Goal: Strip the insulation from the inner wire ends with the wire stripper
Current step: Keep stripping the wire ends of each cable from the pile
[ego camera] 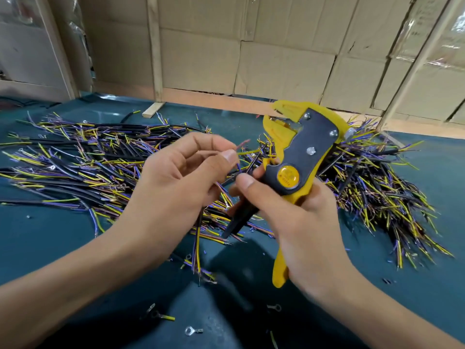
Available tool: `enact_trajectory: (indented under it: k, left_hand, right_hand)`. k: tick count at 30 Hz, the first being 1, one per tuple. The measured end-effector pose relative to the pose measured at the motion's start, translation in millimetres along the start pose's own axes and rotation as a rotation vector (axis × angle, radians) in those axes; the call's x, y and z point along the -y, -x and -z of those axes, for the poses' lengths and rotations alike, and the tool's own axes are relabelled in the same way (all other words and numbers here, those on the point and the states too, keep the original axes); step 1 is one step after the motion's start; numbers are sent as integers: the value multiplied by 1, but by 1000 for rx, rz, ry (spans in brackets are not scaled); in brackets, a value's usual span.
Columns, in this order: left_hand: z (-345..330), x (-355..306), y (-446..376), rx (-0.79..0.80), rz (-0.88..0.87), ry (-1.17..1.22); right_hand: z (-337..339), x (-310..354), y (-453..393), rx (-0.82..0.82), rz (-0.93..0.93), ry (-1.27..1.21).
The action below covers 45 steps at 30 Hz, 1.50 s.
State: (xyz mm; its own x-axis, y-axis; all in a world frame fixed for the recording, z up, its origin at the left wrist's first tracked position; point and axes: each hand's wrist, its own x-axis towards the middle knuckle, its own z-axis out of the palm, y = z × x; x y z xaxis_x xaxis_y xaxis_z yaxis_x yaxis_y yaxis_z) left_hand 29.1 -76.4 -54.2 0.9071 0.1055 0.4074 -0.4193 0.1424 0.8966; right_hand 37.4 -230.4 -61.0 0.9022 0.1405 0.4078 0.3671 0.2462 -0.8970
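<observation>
My right hand [302, 217] grips the handles of a yellow and dark grey wire stripper [299, 152], held upright with its jaws at the top, pointing left. My left hand [176, 177] pinches a short cable [241, 220] between thumb and fingers; its thin inner wires, one yellow [247, 152], one purple and one with a reddish tip, fan out just left of the stripper. The right thumb also touches the wires near the tool's body. The cable's black sheath hangs down between my hands.
Piles of cut black cables with yellow and purple inner wires lie on the teal table at the left [83, 159] and right [377, 187]. Loose ring terminals [192, 331] and insulation scraps lie near the front. Cardboard boxes [276, 59] and wooden slats stand behind.
</observation>
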Motion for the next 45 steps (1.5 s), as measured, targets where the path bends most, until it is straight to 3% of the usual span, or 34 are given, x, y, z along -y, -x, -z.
enact_trajectory:
  k: [5,11,16,35,45]
  left_hand:
    - [6,-12,-8,-88,-105,121]
    - [10,-19,-10,-121,-110,197]
    - [8,-14,-5,-59,-138,144]
    - [6,-6,-2,-51,-153,76]
    - [6,-6,1,-136,-169,-9]
  right_hand:
    - [7,-2,-3,292,-306,-280]
    - [5,-6,1,464,-343,-326]
    - [5,-8,2,483,-317,-357]
    - [1,-10,4,451,-335,-353]
    - [3,-11,3,411,-316,-282]
